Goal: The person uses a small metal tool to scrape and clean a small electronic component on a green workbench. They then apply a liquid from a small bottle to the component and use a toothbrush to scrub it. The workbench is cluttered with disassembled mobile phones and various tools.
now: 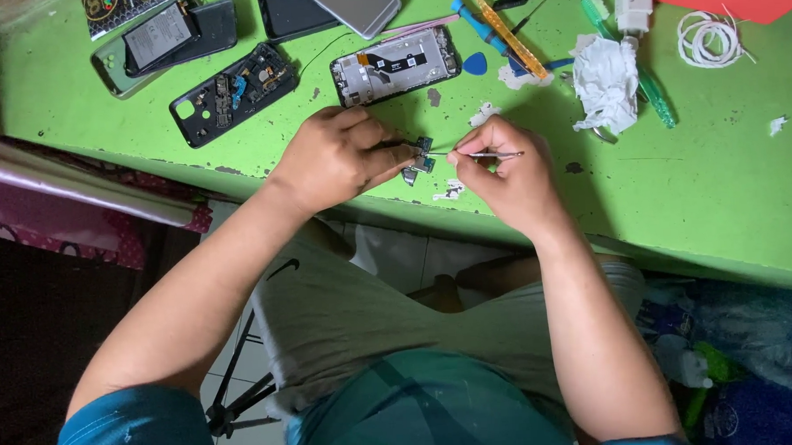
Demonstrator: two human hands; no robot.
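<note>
**Fine work on a small phone part at the green worktop**

A scuffed green painted worktop (720, 194) carries opened phones and tools. Near its front edge, the left hand (337, 159) is closed around a small dark circuit part with blue bits (422, 156). Just right of that part, the right hand (499, 162) pinches thin metal tweezers (490, 155), tips touching it. Beyond the part lies an open phone frame with exposed silver insides (397, 64); right of it, crumpled white tissue (606, 83). The step looks like picking or seating something tiny; the next move calls for a steady, light tip.
</note>
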